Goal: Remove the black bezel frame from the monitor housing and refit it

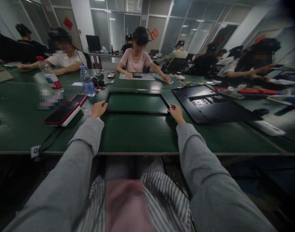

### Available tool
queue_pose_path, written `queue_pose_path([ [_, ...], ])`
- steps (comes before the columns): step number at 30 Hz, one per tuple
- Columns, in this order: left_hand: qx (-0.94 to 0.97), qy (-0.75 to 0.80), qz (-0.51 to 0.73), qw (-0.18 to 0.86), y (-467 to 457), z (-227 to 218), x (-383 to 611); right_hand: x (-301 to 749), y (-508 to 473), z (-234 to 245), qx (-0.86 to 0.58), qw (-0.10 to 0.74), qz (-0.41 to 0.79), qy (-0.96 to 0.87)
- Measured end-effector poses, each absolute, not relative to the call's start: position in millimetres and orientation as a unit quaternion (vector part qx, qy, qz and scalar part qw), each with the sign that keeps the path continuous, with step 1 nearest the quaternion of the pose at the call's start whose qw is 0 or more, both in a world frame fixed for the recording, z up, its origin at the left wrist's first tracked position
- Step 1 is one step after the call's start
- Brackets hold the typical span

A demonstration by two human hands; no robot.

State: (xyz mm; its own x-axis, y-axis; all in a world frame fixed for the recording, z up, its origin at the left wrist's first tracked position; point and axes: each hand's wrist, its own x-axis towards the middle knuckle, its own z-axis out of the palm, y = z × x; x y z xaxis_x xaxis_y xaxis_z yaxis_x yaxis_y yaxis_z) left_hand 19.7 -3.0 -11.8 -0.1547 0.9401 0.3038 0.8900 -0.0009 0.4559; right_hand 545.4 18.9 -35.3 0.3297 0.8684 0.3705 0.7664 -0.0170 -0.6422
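A thin black rectangular frame (135, 112), with the green table showing through its opening, lies or hovers just over the tabletop in front of me; I cannot tell whether it touches. My left hand (98, 109) is closed around its left side. The right side is gripped by my right hand (177, 113), thumb on top near the front corner. To the right of the frame rests a large black panel (186, 104) with a recessed section and small fittings, which looks like the back cover of a monitor.
On the left are a phone (61, 112) on a white block, a small water bottle (87, 82) and a larger bottle (50, 75). A white power strip (268, 128) lies right of the panel. Across the green table (137, 135) a person (137, 61) works on a white mat.
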Motion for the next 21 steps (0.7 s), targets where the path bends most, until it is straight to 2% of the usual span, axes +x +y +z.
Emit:
queue_pose_path([
  [9, 0.681, 0.672, 0.287, 0.038, -11, -9, 35, 543, 18, -34, -0.726, 0.385, 0.042, -0.569],
  [21, 0.756, 0.610, 0.220, 0.084, -26, -1, 55, 544, 18, -35, -0.725, 0.388, 0.022, -0.568],
])
